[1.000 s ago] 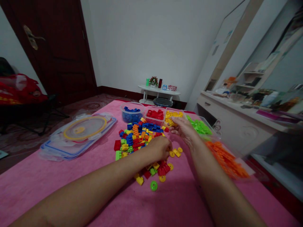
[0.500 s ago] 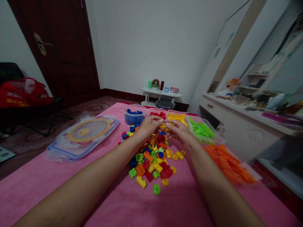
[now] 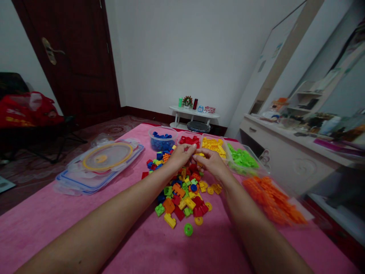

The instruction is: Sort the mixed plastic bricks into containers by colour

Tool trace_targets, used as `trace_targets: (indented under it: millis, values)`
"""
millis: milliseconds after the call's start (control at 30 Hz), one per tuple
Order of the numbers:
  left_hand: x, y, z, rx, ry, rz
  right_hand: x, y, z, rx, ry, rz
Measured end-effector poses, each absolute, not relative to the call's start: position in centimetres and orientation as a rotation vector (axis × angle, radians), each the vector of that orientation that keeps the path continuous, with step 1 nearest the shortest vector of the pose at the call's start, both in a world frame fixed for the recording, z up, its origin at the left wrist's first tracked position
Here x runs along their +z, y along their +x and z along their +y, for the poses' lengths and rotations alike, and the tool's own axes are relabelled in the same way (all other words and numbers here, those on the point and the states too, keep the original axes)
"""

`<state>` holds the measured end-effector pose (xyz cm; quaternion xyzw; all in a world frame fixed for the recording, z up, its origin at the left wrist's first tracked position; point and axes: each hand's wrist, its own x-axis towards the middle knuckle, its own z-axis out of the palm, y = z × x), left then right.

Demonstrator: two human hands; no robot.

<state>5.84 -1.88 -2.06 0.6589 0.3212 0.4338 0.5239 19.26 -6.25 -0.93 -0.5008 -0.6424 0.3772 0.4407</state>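
- Loose heap of red, yellow, blue, green and orange studded plastic blocks (image 3: 182, 190), at the middle of the frame; the forearms and hands hide part of it, so no full count.
- Left hand (image 3: 181, 156), above the heap's far part: thumb and fingers close together; whether they clamp anything, I cannot tell.
- Right hand (image 3: 212, 163), just beside it: fingers curled, a small yellow plastic piece (image 3: 200, 155) showing at the tips, mostly covered; I cannot tell how firmly it is held.
- 1 green ring-shaped plastic disc (image 3: 188, 229), below the heap.
- 5 see-through plastic containers (image 3: 155, 145), centre to lower right, 1 of them round; they hold blue, red, yellow, green and orange blocks, the orange blurred.
- Stacked clear lids (image 3: 67, 178), left; 1 yellow-rimmed and oval-looking, the rest uncountable.
- Pink, soft-looking cloth (image 3: 159, 251), cut off below.
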Motion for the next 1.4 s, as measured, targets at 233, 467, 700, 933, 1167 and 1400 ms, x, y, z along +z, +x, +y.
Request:
trace_targets:
  millis: [233, 467, 700, 933, 1167, 1400]
  values:
    - [-3.0, 6.3, -1.7, 0.990, 1.684, 0.958, 2.1, 23.2, -1.7, 0.598, -1.750, -1.574]
    - [-4.4, 6.5, -1.9, 0.854, 2.203, 0.991, 3.1, 25.4, -0.2, -0.136, -1.981, -1.741]
    - [-4.6, 6.5, -2.4, 0.771, 2.501, 1.013, -1.8, 24.0, -3.8, 0.129, -1.930, -2.016]
    - [-4.8, 6.6, -2.7, 0.699, 2.612, 1.021, -4.6, 22.6, -4.5, 0.234, -1.772, -2.103]
    - [-5.1, 6.7, -2.8, 0.625, 2.666, 0.984, -2.7, 24.6, -4.8, 0.265, -1.894, -1.995]
    - [-4.9, 6.7, -3.0, 0.552, 2.700, 1.018, -2.8, 24.3, -5.6, 0.512, -1.922, -2.180]
